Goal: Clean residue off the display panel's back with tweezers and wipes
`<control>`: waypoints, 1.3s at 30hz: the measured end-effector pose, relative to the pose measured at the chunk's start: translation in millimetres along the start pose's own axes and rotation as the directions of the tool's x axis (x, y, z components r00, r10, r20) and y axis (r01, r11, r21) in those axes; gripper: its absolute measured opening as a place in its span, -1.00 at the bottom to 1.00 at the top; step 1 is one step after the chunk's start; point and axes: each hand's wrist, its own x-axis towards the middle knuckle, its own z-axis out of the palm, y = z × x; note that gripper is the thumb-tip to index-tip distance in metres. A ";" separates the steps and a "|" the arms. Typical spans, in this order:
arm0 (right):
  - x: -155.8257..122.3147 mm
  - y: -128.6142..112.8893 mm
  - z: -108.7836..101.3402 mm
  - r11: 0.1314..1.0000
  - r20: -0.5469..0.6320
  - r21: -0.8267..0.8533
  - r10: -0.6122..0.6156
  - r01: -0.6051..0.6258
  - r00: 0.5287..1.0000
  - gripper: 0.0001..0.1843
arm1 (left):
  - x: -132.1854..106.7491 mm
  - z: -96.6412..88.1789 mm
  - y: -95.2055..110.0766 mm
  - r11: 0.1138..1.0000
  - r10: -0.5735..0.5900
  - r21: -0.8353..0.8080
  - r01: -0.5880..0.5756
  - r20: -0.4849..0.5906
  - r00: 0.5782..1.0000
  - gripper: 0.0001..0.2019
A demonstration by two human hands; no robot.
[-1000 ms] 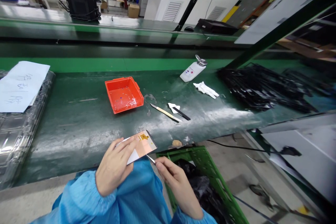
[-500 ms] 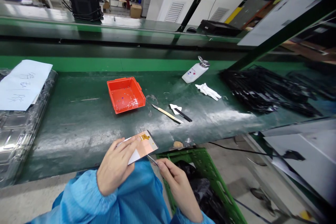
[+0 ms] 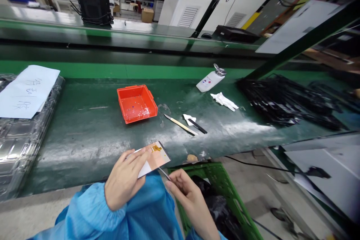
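Note:
My left hand (image 3: 123,178) grips a small flat display panel (image 3: 161,161) near the front edge of the bench, fingers laid across its top and thumb underneath. The panel's upper face is partly white and partly copper-toned, with a golden flex cable (image 3: 156,149) near its far end. In my right hand (image 3: 188,195), pinched between thumb and fingers, is a thin metal tool (image 3: 163,173). Its tip meets the panel's near right edge; whether it goes under that edge I cannot tell.
On the green bench sit a red bin (image 3: 136,107), a craft knife (image 3: 180,124), a black-handled tool (image 3: 198,125), a white dispenser bottle (image 3: 210,80) and a crumpled wipe (image 3: 224,101). Clear trays (image 3: 25,146) lie left, black frames (image 3: 270,101) right. Below is a green crate (image 3: 236,195).
The camera view has shifted slightly, so the bench items appear a little lower and further right. Both hands keep nearly the same pose on the panel and tool; the right fingers have shifted slightly.

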 end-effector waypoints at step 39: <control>7.9 6.7 1.0 0.995 0.039 0.091 0.040 -0.044 0.998 -0.66 | 0.2 5.0 -3.2 0.999 -0.006 0.034 0.008 -0.057 0.998 -0.36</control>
